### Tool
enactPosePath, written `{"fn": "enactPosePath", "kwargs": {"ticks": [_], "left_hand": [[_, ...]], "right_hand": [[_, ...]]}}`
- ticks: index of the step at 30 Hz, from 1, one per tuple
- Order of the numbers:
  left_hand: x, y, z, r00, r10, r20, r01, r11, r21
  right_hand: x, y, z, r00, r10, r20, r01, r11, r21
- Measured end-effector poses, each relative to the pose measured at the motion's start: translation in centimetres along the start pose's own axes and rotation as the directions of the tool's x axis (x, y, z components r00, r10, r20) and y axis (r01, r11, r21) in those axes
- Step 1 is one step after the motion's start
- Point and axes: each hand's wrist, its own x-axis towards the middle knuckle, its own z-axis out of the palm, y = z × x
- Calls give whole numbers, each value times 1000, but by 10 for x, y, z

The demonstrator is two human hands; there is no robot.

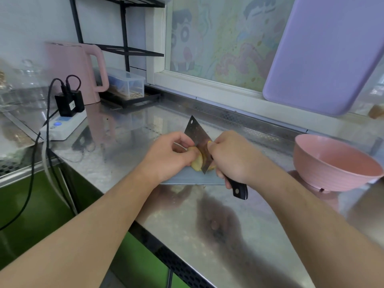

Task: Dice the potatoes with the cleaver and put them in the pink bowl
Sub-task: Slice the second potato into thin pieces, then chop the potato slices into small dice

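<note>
Potato (197, 161) mostly hidden by hands, cleaver (198, 142); pink bowl (332, 163) cut off right.

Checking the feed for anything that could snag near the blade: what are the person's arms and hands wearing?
Nothing visible. Both forearms are bare up to the frame edge, no sleeves in view. The left hand and right hand wear no gloves, and no rings, watch or wristband show on the sides facing the camera.

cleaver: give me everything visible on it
The cleaver has a broad rectangular blade of dull grey metal with a small hole near its far top corner, and a black handle with pale rivets. The right hand grips the handle, whose butt sticks out toward the camera. The blade stands on edge, pointing away, cutting into the potato that the left hand steadies on the grey cutting board.
</note>
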Motion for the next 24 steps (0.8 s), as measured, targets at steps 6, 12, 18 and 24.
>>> {"fn": "enactPosePath", "kwargs": {"ticks": [6, 12, 18, 24], "left_hand": [[2, 0, 0, 999, -31, 17, 32, 999, -42], [3, -10, 2, 990, 88, 113, -107, 979, 176], [4, -14, 4, 965, 145, 217, -212, 920, 330], [-1, -7, 7, 960, 91, 265, -197, 892, 408]], "right_hand": [[1, 5, -29, 1000, -5, 7, 4, 996, 87], [4, 16, -45, 998, 39, -42, -32, 985, 172], [5, 21, -43, 996, 83, -11, -81, 985, 154], [6, 23, -44, 996, 94, -8, -92, 987, 135]]}}
